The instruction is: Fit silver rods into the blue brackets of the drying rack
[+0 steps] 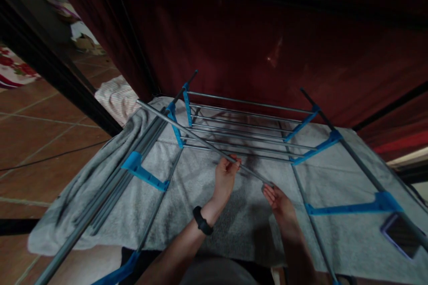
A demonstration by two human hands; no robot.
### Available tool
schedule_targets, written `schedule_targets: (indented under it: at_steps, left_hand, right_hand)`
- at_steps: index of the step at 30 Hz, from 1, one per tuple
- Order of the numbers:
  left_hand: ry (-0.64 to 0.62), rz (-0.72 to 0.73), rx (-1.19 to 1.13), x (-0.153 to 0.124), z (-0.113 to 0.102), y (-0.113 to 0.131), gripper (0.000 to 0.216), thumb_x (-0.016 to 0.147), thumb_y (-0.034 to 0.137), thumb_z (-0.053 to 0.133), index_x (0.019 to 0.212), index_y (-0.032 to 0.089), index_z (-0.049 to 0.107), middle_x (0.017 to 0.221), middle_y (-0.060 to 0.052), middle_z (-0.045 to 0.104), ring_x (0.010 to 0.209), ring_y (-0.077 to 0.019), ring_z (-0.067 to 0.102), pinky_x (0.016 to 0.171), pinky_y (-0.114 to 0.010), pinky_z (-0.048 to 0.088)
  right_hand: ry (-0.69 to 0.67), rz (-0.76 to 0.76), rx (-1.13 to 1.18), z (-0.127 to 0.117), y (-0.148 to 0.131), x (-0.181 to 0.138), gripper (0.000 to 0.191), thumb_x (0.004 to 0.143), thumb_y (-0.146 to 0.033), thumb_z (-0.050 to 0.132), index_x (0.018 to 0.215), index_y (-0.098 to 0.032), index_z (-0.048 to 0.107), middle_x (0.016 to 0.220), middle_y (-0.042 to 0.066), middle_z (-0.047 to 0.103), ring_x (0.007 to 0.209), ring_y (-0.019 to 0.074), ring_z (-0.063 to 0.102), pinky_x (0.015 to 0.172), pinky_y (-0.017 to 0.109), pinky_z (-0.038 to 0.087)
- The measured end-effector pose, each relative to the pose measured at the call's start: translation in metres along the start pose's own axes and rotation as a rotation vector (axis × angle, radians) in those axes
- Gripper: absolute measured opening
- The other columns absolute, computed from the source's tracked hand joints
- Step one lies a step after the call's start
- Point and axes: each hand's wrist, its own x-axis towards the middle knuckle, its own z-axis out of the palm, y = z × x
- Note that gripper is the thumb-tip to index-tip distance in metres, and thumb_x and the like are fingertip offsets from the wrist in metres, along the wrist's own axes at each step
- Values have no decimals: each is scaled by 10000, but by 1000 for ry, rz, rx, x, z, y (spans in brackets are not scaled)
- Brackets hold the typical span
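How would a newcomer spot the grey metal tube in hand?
On the grey blanket rests a blue-jointed metal rack. Before its rungs, the left hand pinches the grey metal tube, right hand touching its end. Unlike those rungs, it slants, neither end set in blue plastic brackets.
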Motion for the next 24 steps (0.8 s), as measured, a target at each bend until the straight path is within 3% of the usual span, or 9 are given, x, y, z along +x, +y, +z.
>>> schedule_targets:
  at_steps: [5, 15, 21, 24]
  left_hand:
    - [8, 2, 8, 1, -6, -8, 167, 754, 186, 768, 894, 189, 677, 859, -52, 717, 813, -189, 658, 724, -294, 485]
    - [-4, -4, -16, -1, -9, -18, 220, 716, 142, 784, 886, 201, 658, 849, -29, 711, 805, -169, 657, 783, -291, 485]
    - [-2, -30, -16, -1, -9, -19, 238, 683, 139, 813, 851, 195, 654, 829, -28, 712, 794, -172, 664, 784, -294, 492]
    - [1, -27, -12, -1, -10, -19, 236, 684, 158, 820, 840, 194, 648, 826, -30, 711, 792, -170, 668, 779, -288, 493]
  right_hand:
    - [-32, 56, -49, 17, 0, -8, 334, 624, -439, 843, 855, -232, 717, 1029, 112, 759, 1010, 261, 703, 1001, 467, 529]
    - [-16, 51, -19, 22, 6, -9, 335, 646, -388, 848, 901, -220, 711, 1006, 86, 758, 981, 246, 708, 979, 450, 539]
    - [-34, 148, -32, 27, 16, -4, 251, 766, -462, 773, 872, -244, 710, 916, 55, 751, 882, 212, 709, 875, 386, 586]
    - [-19, 176, -16, 25, 19, 0, 238, 754, -447, 774, 851, -243, 698, 890, 50, 745, 857, 212, 708, 834, 371, 593]
